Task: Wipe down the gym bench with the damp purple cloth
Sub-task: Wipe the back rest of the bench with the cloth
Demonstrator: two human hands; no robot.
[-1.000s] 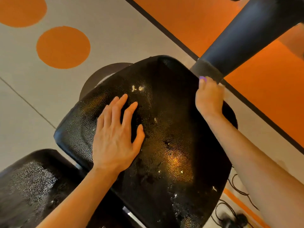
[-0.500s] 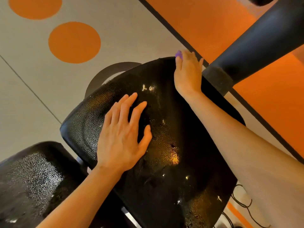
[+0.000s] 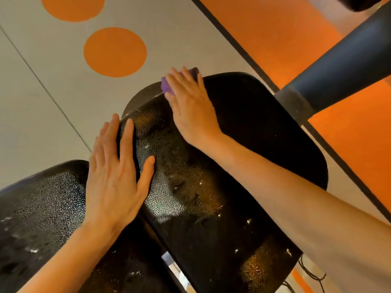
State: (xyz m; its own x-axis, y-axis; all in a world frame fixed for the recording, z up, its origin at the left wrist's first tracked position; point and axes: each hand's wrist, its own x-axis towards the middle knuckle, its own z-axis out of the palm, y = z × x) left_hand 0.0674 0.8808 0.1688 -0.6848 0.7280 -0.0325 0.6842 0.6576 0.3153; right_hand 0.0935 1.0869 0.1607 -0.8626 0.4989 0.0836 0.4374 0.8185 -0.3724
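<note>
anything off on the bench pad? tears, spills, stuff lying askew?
Nothing stands out. The black pad shows wet sheen and droplets but no tear I can see. The right hand presses the purple cloth at its far edge; the left hand lies flat on its side.

Below me I see a pale grey floor (image 3: 53, 81) crossed by a thin dark seam (image 3: 42, 87). Two orange circles are set into it: one whole circle (image 3: 115, 52) near the middle, another (image 3: 73, 7) cut off by the top edge. A black stripe (image 3: 230, 39) runs diagonally and divides the grey from an orange floor area (image 3: 285, 34) on the right. A thick dark padded bar (image 3: 347, 68) slants down from the upper right corner. Black cables (image 3: 311, 273) lie on the floor at the lower right.
</note>
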